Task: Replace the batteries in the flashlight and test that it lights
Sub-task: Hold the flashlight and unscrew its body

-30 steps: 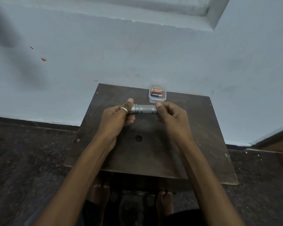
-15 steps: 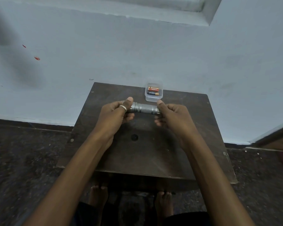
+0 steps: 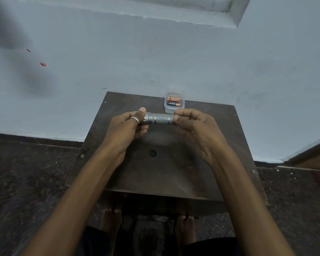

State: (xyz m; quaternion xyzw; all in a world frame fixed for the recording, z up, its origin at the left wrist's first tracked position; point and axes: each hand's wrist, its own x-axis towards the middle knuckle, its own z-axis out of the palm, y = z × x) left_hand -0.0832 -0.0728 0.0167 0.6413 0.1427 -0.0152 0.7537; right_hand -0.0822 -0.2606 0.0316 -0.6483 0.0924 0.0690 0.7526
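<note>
Flashlight: the silver flashlight (image 3: 158,119) is up off the table, held level between both hands, long axis running left to right across the view.
Left hand: the left hand (image 3: 128,126) is wrapped around the left end, thumb laid on top, a ring on it; fingers curled underneath, firmly closed on the body.
Right hand: the right hand (image 3: 194,126) pinches the right end with thumb and fingertips, the other fingers loosely curled; that end is covered, so whether a cap has come loose there I cannot tell.
Key relation: each hand owns one end of the same axis, so any twist happens around that left-right line; looks to me like the unscrewing stage, early in the job.
Batteries: two batteries (image 3: 174,101) lie side by side in a small clear box (image 3: 174,108) at the table's far edge, just beyond the flashlight and nearer the right hand.
Table: a dark wooden table (image 3: 155,172) below, with a round dark mark near its middle.
Obstacles: nothing lies between the hands and the box; the wall stands right behind it.
</note>
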